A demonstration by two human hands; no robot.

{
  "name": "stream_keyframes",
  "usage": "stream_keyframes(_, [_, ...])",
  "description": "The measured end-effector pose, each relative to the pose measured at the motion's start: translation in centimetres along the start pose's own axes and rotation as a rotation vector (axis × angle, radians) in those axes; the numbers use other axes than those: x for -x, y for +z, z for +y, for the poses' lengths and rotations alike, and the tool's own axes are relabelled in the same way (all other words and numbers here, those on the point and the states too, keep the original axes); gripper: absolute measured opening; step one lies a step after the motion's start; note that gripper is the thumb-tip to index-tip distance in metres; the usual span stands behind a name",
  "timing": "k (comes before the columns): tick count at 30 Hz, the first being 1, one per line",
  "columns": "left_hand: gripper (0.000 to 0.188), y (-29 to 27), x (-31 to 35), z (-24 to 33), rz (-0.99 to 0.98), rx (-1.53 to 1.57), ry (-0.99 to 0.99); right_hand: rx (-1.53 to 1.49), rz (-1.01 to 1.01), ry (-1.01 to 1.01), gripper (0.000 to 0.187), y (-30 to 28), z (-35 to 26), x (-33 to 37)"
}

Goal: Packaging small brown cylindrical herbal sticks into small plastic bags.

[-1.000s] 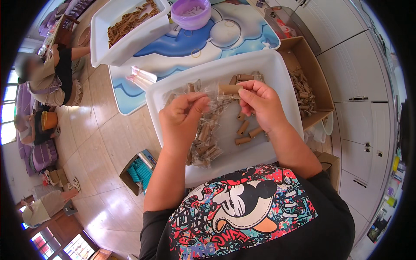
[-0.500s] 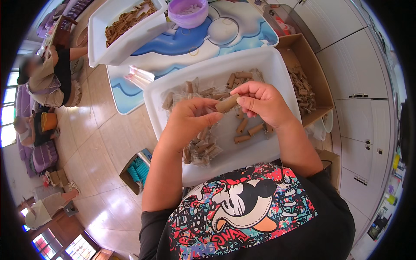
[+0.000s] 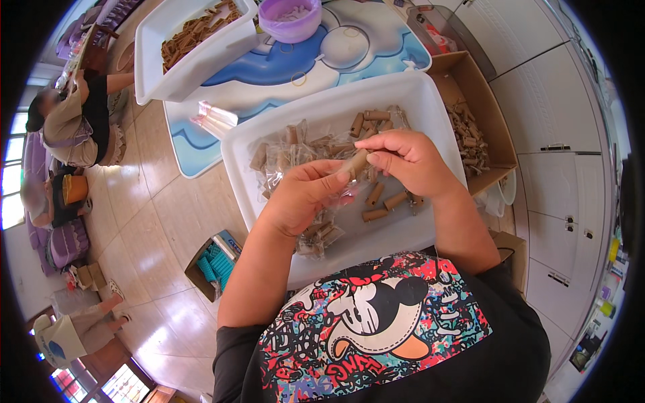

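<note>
Over a white plastic tub (image 3: 235, 151), both hands are closed on one small brown cylinder (image 3: 357, 163). My left hand (image 3: 310, 193) pinches its lower end between thumb and fingers, and clear plastic film shows around those fingers. At the upper end, the fingertips of my right hand (image 3: 408, 160) grip it. The cylinder tilts, its upper end to the right. Left of the hands in the tub lie several similar cylinders in clear bags (image 3: 290, 138). Loose brown cylinders (image 3: 375, 195) lie under and beyond my right hand.
Beyond the tub, a blue-and-white patterned table (image 3: 269, 70) holds a second white tub (image 3: 201, 70) of brown pieces and a purple bowl (image 3: 290, 25). A cardboard box (image 3: 494, 121) of cylinders stands right; a small box (image 3: 218, 262) of turquoise items, left. Other people (image 3: 74, 127) are at far left.
The cylinder has turned from nearly level to a steeper tilt. My left hand has shifted slightly right and down, and clear film now shows around its fingers. A person at lower left has moved.
</note>
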State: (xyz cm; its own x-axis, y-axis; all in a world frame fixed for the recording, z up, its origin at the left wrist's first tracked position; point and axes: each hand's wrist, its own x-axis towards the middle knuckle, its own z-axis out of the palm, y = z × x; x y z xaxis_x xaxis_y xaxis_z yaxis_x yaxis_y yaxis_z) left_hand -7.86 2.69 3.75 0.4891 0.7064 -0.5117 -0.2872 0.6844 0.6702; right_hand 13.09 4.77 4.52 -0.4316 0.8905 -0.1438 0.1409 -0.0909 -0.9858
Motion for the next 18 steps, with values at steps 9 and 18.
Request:
stream_keyframes(9, [0.032,0.2,-0.5,0.1,-0.001,-0.02,0.025,0.054,0.189,-0.169,0.012,1.6,1.0,-0.2])
stream_keyframes(18, [0.023,-0.2,-1.4,-1.2,0.138,0.11,0.171,-0.059,0.077,-0.078,0.014,2.8,0.4,0.0])
